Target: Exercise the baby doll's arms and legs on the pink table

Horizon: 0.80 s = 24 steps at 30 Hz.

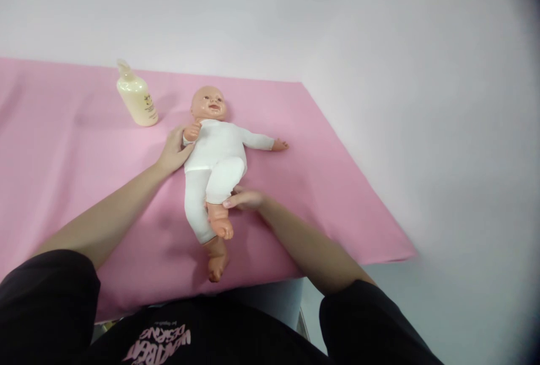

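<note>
Here: left hand (172,151) flat against doll (216,154) side, fingers spread; right hand (244,200) pinching doll's ankle (bottle (137,98) nearby).

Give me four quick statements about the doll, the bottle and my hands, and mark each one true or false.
1. The baby doll lies on its back on the pink cloth. True.
2. The left hand holds the lotion bottle. False: it rests against the doll's side; the bottle stands apart.
3. The right hand touches the doll's bent leg. True.
4. The bottle lies tipped over. False: it stands upright.
</note>
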Available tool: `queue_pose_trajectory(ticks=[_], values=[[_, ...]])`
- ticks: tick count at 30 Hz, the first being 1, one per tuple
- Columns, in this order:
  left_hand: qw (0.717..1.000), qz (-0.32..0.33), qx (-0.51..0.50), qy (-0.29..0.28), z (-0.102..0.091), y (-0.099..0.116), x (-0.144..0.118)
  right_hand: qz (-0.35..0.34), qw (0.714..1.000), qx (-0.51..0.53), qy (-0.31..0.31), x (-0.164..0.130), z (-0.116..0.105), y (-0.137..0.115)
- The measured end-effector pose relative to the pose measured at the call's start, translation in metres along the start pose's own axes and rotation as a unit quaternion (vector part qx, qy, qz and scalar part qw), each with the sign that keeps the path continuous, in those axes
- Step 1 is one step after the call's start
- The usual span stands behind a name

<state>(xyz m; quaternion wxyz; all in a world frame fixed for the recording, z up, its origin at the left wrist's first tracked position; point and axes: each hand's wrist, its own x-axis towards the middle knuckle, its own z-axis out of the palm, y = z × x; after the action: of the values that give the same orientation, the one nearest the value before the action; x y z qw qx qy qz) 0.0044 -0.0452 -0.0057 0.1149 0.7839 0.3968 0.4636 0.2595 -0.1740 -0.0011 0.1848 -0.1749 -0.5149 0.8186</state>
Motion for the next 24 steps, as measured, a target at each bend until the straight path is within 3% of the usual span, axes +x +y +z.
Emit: queue_pose_trajectory(ticks=[24], values=[[1.0, -0.007, 0.003, -0.003, 0.0008, -0.0031, -0.0006, 0.002, 1.0, -0.008, 0.005, -0.0009, 0.0016, 0.0001]])
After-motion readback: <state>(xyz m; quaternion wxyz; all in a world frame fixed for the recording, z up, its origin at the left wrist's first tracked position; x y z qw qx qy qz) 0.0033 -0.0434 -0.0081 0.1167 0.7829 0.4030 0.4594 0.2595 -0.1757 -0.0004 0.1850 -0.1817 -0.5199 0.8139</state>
